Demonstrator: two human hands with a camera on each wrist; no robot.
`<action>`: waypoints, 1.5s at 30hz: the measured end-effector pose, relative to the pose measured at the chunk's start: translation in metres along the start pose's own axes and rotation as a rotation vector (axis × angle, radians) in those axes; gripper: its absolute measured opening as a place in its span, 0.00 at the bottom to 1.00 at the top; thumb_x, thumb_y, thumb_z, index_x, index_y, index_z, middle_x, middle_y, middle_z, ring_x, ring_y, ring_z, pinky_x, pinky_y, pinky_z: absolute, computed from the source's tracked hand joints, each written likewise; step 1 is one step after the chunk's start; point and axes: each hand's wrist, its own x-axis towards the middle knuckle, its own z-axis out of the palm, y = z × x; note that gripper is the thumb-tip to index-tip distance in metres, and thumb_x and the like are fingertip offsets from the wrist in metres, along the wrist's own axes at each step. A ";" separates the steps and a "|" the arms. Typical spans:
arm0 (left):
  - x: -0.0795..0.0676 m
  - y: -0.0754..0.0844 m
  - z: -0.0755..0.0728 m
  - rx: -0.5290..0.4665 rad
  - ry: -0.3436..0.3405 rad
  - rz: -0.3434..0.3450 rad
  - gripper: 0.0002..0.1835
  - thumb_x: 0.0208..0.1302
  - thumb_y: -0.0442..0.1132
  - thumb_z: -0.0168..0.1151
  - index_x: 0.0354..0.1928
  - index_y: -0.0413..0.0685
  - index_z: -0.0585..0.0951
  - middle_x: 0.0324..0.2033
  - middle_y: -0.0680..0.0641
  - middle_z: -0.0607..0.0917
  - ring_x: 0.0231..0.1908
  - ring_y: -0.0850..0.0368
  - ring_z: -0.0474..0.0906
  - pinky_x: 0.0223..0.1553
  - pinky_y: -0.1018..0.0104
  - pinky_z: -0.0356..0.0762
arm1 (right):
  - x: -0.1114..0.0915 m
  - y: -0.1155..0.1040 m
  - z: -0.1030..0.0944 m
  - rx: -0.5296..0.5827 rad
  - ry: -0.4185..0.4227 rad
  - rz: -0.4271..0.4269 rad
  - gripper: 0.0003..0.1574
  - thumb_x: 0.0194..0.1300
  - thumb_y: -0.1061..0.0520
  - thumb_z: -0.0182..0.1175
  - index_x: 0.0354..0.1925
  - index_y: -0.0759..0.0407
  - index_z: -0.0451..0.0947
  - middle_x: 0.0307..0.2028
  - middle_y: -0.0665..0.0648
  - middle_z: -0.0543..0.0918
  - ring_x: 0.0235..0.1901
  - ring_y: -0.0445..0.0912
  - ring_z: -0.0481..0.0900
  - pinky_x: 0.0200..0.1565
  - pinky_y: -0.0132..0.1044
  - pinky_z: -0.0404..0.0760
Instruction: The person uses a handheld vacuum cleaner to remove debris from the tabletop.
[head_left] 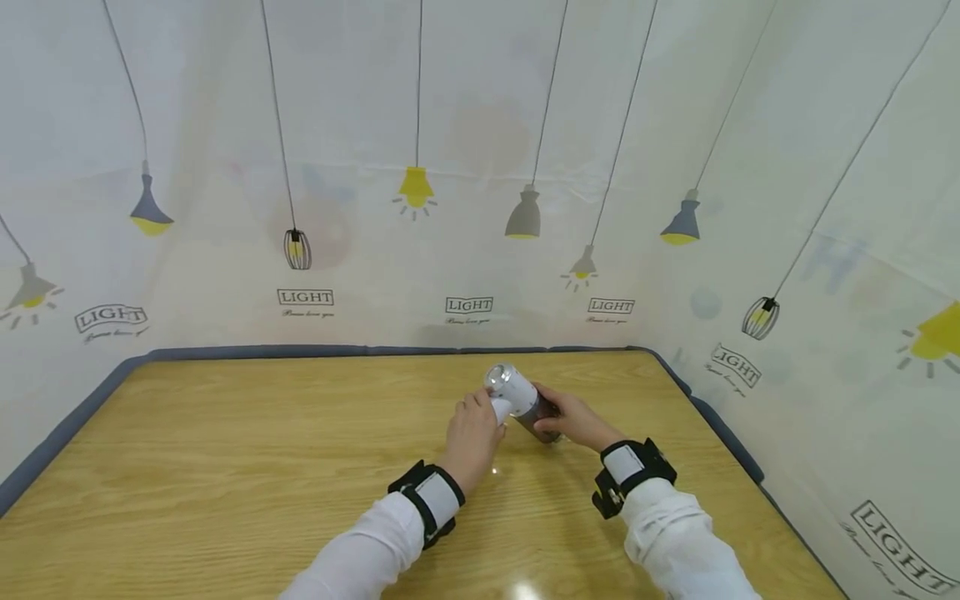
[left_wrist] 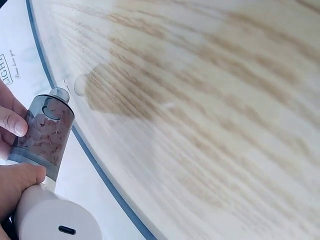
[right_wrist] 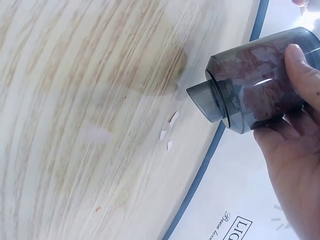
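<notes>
A white handheld vacuum cleaner [head_left: 521, 392] is held between both hands, tilted over the table. My left hand [head_left: 474, 435] grips its white handle [left_wrist: 57, 222], which has a small dark port in its end. My right hand [head_left: 576, 418] holds the see-through grey dust cup [right_wrist: 265, 82], thumb on one side and fingers on the other. Inside the cup lie many pinkish-white paper scraps. The cup's short slanted nozzle [right_wrist: 205, 101] points at the tabletop. Several small white scraps [right_wrist: 173, 118] lie on the wood near the nozzle.
The wooden table [head_left: 262, 450] has a dark blue padded edge [head_left: 270, 351] along its back and sides. Behind it hangs a pale sheet [head_left: 360, 125] printed with lamps. A tiny reddish bit [right_wrist: 98, 208] lies on the wood. Each wrist wears a black strap [head_left: 429, 502].
</notes>
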 end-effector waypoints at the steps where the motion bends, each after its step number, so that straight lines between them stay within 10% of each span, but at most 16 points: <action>1: 0.000 0.000 0.000 0.003 0.000 0.001 0.32 0.52 0.45 0.70 0.52 0.33 0.68 0.36 0.39 0.78 0.33 0.50 0.76 0.32 0.63 0.80 | 0.001 0.000 0.000 0.002 0.002 0.000 0.39 0.62 0.62 0.59 0.67 0.68 0.55 0.62 0.72 0.66 0.59 0.62 0.67 0.59 0.57 0.67; 30: 0.007 -0.016 -0.009 0.060 -0.031 -0.023 0.32 0.54 0.46 0.69 0.54 0.34 0.67 0.37 0.38 0.78 0.35 0.50 0.76 0.34 0.62 0.80 | 0.019 -0.007 0.013 -0.016 0.046 -0.036 0.38 0.61 0.62 0.60 0.65 0.71 0.56 0.61 0.74 0.65 0.59 0.64 0.66 0.59 0.57 0.67; 45: 0.011 0.000 0.004 -0.016 -0.028 -0.033 0.31 0.53 0.45 0.69 0.52 0.33 0.68 0.36 0.38 0.78 0.34 0.49 0.76 0.34 0.60 0.80 | 0.010 0.005 -0.001 -0.051 0.021 0.051 0.39 0.62 0.62 0.59 0.66 0.70 0.54 0.63 0.73 0.64 0.60 0.63 0.65 0.60 0.56 0.66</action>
